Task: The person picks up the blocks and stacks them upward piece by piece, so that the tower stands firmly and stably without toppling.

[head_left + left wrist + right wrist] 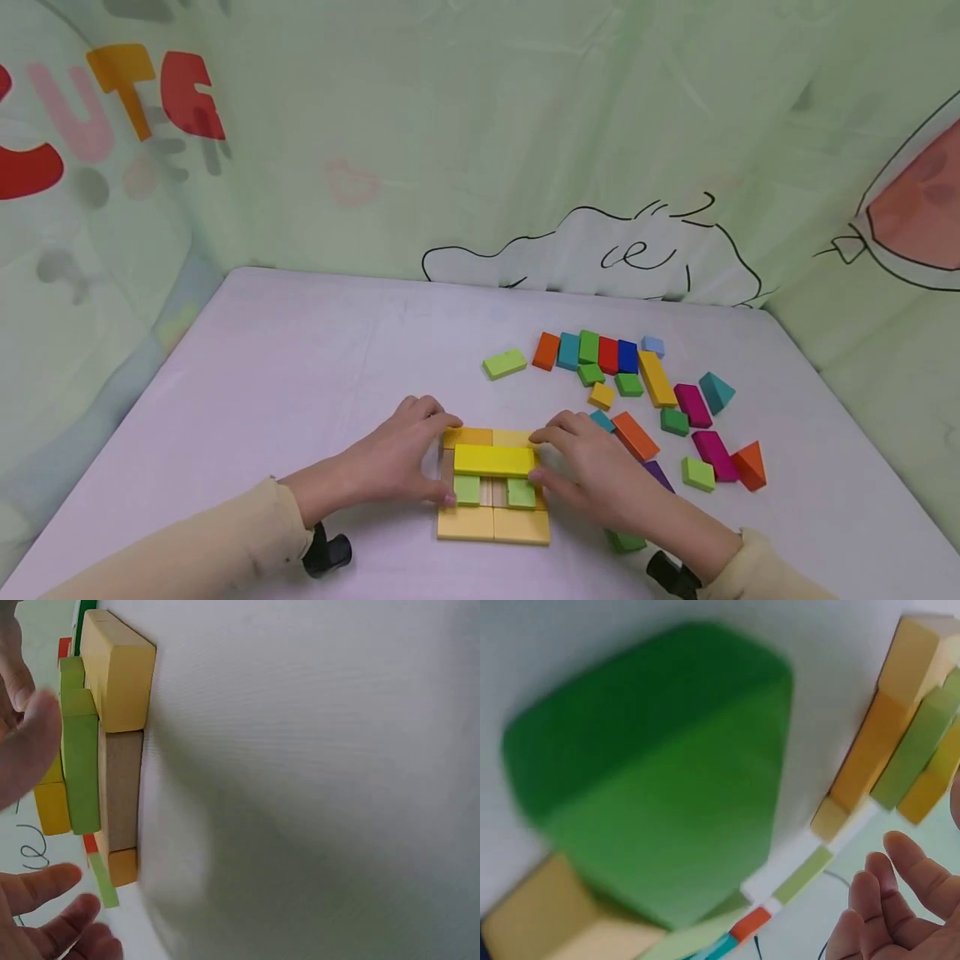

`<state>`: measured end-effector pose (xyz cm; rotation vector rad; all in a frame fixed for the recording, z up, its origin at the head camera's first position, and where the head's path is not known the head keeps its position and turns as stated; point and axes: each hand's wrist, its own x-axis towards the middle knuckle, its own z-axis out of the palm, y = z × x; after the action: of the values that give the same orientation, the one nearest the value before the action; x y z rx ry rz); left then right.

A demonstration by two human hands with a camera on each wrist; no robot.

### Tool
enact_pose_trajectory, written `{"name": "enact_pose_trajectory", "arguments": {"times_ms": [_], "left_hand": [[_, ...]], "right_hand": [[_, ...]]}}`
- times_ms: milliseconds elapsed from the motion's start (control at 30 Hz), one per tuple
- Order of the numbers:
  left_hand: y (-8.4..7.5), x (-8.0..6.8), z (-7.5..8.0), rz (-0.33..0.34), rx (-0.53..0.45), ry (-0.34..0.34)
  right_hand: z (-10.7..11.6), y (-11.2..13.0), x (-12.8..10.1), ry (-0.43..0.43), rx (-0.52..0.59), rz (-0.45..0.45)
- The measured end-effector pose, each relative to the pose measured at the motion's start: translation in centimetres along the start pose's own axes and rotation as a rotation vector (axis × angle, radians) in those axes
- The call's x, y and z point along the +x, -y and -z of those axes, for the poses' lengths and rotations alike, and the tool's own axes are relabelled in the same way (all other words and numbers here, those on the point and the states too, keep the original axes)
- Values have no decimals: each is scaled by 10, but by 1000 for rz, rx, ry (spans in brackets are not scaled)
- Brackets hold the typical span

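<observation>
The block stack [492,492] stands near the front edge of the table [300,375]: yellow base, two green blocks [467,490], a long yellow bar [493,459] across. My left hand [397,458] and right hand [592,475] touch its sides with relaxed fingers, gripping nothing. I judge it about half built; many loose blocks [637,375] remain.

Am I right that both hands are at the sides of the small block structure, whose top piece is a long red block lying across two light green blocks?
Not quite. The head view shows the left hand and right hand at the sides of the block structure, but the long top block is yellow, not red. It does lie across the two light green blocks.
</observation>
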<state>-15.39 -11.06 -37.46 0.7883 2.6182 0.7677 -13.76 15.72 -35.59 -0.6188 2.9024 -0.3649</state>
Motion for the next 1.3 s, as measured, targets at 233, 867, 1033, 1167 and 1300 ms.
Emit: {"name": "enact_pose_trajectory", "arguments": {"times_ms": [233, 867, 1033, 1167, 1300], "left_hand": [[6, -3, -8, -4, 43, 127], [4, -4, -16, 30, 42, 135], [1, -4, -15, 47, 47, 138], [0, -3, -13, 44, 61, 135], [0, -3, -13, 40, 58, 133]], "right_hand": [[9, -23, 8, -53, 1, 44], [5, -25, 108, 154, -186, 183], [26, -46, 95, 84, -151, 131], [49, -96, 75, 49, -103, 21], [62, -143, 58, 124, -127, -129]]}}
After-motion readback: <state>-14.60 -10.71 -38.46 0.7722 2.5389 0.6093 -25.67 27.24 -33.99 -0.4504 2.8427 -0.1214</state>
